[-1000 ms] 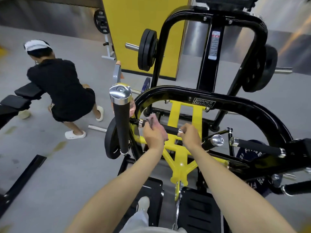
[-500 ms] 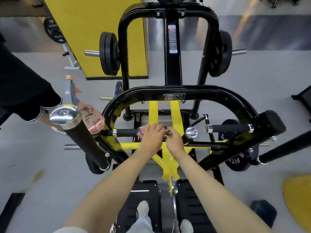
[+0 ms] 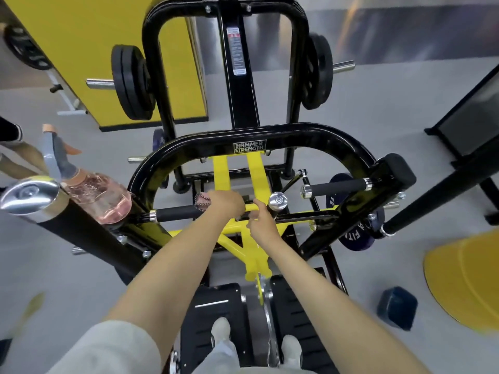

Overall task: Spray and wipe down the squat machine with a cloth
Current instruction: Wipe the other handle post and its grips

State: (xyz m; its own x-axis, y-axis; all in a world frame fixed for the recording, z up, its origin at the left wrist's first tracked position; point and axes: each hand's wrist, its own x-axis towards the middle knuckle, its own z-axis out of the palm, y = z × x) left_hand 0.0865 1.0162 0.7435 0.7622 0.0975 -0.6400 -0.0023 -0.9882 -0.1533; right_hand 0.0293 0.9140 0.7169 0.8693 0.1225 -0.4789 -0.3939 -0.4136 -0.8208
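Your left hand (image 3: 226, 203) closes its grip on the pink mesh cloth (image 3: 202, 202), which protrudes leftward over the black foam handle (image 3: 175, 214) of the black-and-yellow squat machine (image 3: 297, 133). Your right hand (image 3: 260, 225) curls alongside, its grip indeterminable.

Bright, even light falls from overhead, leaving only soft, faint shadows on the grey floor (image 3: 378, 130) under the squat machine (image 3: 310, 136). Sharp white highlights gleam on the chrome end cap (image 3: 29, 195) at the left edge and along the machine's glossy black tubing. A warm orange streak reflects off the metallic wall (image 3: 378, 28) at the upper right. Wide-angle distortion bows straight lines outward toward the frame's edges. Motion blur smears the lower left corner and the cap at the left edge, while the centre stays fairly sharp.
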